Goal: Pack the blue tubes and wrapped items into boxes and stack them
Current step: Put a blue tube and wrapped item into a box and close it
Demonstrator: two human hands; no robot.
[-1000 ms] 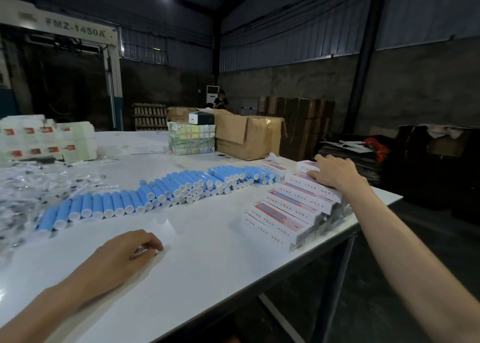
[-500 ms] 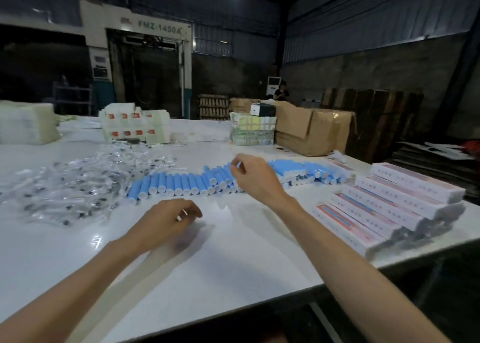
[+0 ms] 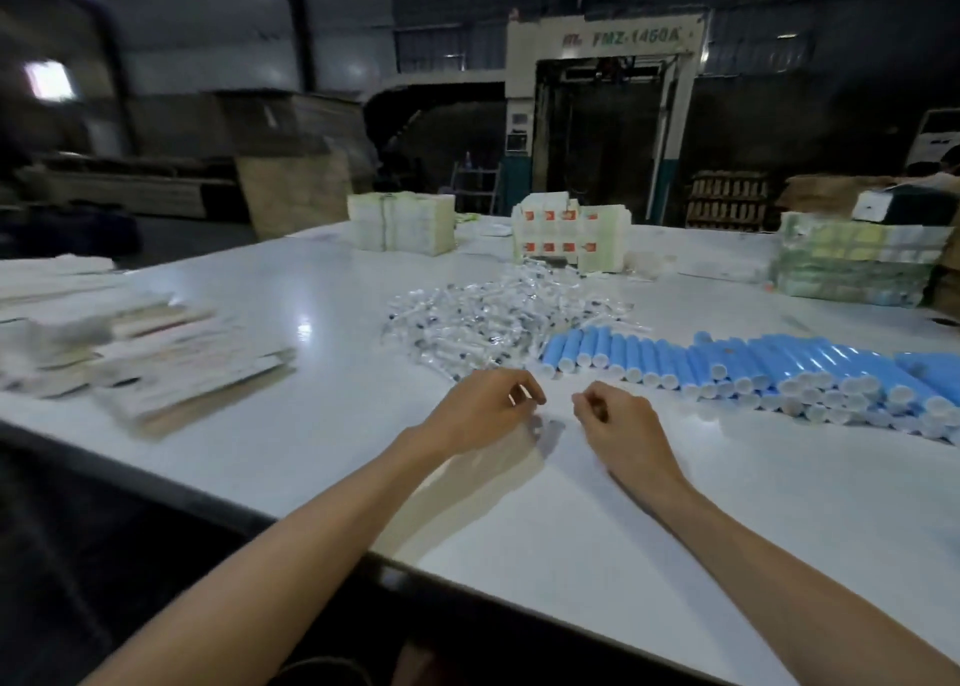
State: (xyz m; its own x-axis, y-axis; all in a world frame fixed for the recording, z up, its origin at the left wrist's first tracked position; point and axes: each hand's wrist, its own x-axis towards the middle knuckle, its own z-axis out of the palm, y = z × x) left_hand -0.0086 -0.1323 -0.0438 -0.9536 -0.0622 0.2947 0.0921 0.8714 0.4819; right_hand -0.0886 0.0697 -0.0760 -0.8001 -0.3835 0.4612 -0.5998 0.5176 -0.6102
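A long row of blue tubes with white caps lies on the white table at the right. Behind my hands sits a loose pile of clear wrapped items. Flattened box blanks are stacked at the left, blurred. My left hand and my right hand hover side by side just above the table, in front of the pile and the tubes' left end. Both have their fingers curled in, and I see nothing held in either.
A block of white boxes with red labels stands behind the pile, with a tied white bundle to its left. At the far right is a green-yellow wrapped bundle. The table's near edge runs diagonally below my forearms.
The view has swung left, so the packed boxes at the right are out of sight. My right hand left those boxes, passed over the tubes and came beside my left hand.
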